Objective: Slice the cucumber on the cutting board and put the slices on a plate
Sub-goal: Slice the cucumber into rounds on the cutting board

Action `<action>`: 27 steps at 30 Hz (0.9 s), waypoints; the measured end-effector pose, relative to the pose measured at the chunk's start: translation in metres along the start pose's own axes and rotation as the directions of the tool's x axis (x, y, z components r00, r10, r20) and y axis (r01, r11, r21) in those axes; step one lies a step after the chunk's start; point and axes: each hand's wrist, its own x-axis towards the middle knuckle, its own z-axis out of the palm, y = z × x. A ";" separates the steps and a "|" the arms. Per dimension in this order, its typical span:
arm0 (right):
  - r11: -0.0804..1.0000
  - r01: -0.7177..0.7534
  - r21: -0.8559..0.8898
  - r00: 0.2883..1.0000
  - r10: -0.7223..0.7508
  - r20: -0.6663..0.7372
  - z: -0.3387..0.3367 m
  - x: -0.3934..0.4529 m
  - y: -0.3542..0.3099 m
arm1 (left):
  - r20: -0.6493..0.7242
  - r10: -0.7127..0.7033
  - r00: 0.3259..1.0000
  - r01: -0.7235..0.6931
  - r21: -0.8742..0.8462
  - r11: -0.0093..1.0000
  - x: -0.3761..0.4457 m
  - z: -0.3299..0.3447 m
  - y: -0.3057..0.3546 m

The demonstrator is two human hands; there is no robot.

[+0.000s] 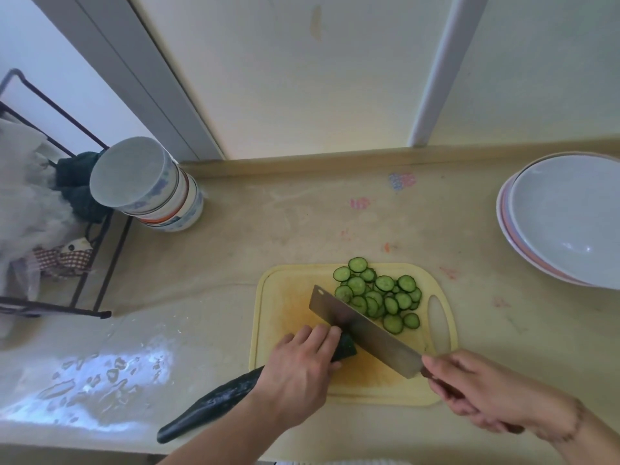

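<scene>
A dark green cucumber (214,402) lies slantwise, its cut end on the yellow cutting board (285,297) and its tail hanging off toward the counter's front edge. My left hand (302,370) presses it down near the cut end. My right hand (486,391) grips the handle of a cleaver (365,333), whose blade rests against the cucumber's cut end beside my left fingertips. A heap of several cucumber slices (379,295) lies on the board's far right part. White plates (567,219) are stacked at the right edge of the counter.
A stack of upturned bowls (151,189) stands at the back left beside a black wire rack (80,263) holding cloths and bags. Water drops lie on the counter at the front left (100,374). The wall runs along the back.
</scene>
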 end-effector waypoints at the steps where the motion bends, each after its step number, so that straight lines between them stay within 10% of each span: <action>1: 1.000 0.004 0.010 1.000 -0.004 -0.020 -0.002 -0.001 0.001 | 0.019 -0.007 1.000 0.007 -0.008 1.000 0.002 0.000 0.001; 27: 0.976 0.179 0.128 0.966 -0.150 -0.209 0.060 -0.001 -0.004 | -0.144 0.026 0.989 -0.037 -0.070 0.997 0.014 0.003 0.005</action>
